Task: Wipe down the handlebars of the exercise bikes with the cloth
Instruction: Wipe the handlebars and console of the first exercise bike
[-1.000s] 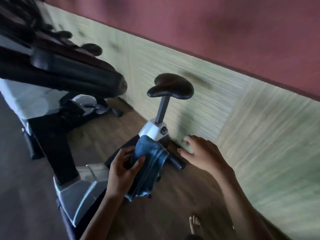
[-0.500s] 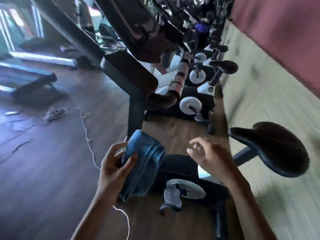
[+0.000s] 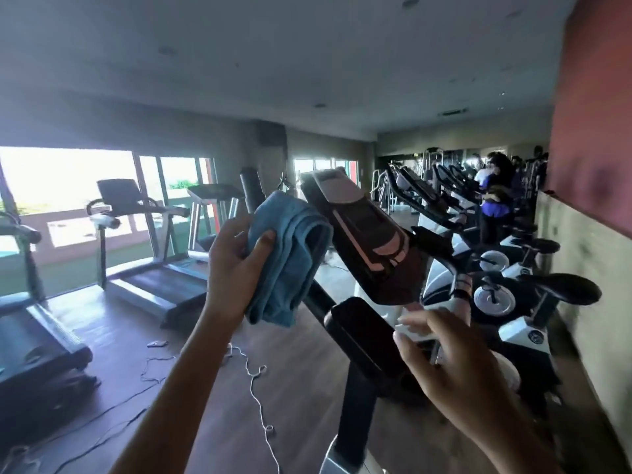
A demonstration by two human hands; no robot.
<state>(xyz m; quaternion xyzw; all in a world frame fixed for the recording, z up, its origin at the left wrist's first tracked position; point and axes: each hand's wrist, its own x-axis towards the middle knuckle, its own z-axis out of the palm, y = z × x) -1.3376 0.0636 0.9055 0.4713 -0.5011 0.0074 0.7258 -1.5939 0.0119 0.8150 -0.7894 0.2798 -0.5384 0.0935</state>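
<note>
My left hand (image 3: 236, 265) grips a folded blue cloth (image 3: 290, 254), raised in front of the nearest exercise bike. The bike's black console (image 3: 362, 234) tilts up right beside the cloth, and a dark handlebar end (image 3: 251, 188) rises just behind the cloth. My right hand (image 3: 455, 371) hovers lower right with fingers spread, holding nothing, close to the bike's black padded front post (image 3: 362, 336). The bike's black saddle (image 3: 564, 289) shows at the right.
A row of more exercise bikes (image 3: 492, 265) runs back along the right wall (image 3: 588, 254), with a person (image 3: 496, 196) on one far off. Treadmills (image 3: 150, 268) stand at the left by the windows. White cords (image 3: 253, 381) trail over the wooden floor.
The view swung up from the floor and saddle to the whole gym. Both hands rose, the left still holding the cloth, now beside the console.
</note>
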